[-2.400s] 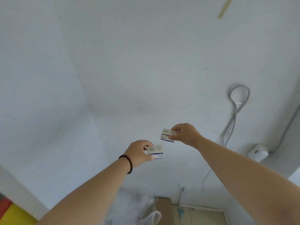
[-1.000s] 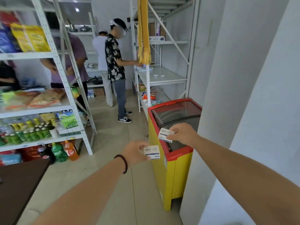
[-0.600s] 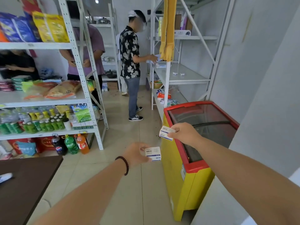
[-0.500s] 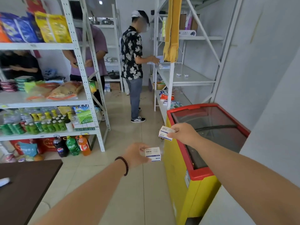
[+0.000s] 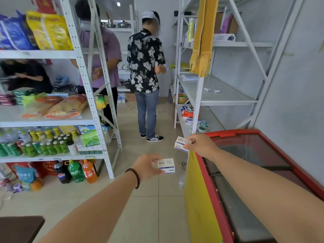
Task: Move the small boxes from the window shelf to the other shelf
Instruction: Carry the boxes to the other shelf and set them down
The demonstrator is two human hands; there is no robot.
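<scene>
1. The left hand (image 5: 146, 166), with a dark bead bracelet (image 5: 134, 176) at the wrist, pinched a small white cardboard box with a blue band (image 5: 166, 166) by one end between thumb and fingertips.
2. The right hand (image 5: 201, 144) pinched two small white boxes stacked flat (image 5: 182, 144), held by their near ends. All three boxes were in the air, clear of any surface.
3. Handling judgement: the boxes appeared light and stiff, with smooth printed faces. A stacked pair may slide one on the other, so a pinch across both broad faces was judged the safer hold.
4. Directly under the right forearm stood a chest freezer with a red rim, glass lid and yellow front (image 5: 198, 199). Its raised corner lay close beside the right-hand boxes.
5. The tiled floor (image 5: 149, 207) ahead was open between the freezer and the stocked white metal rack of bottles and bags (image 5: 93, 118).
6. Farther on, a white metal shelf unit (image 5: 228, 100) bore two similar small boxes (image 5: 211, 89); it was judged the likely destination. Its upright post (image 5: 198, 106) and a hanging pair of yellow rubber gloves (image 5: 201, 41) bordered the approach.
7. A person in a black floral shirt (image 5: 145, 60) stood in the aisle beside that unit, narrowing the room.
</scene>
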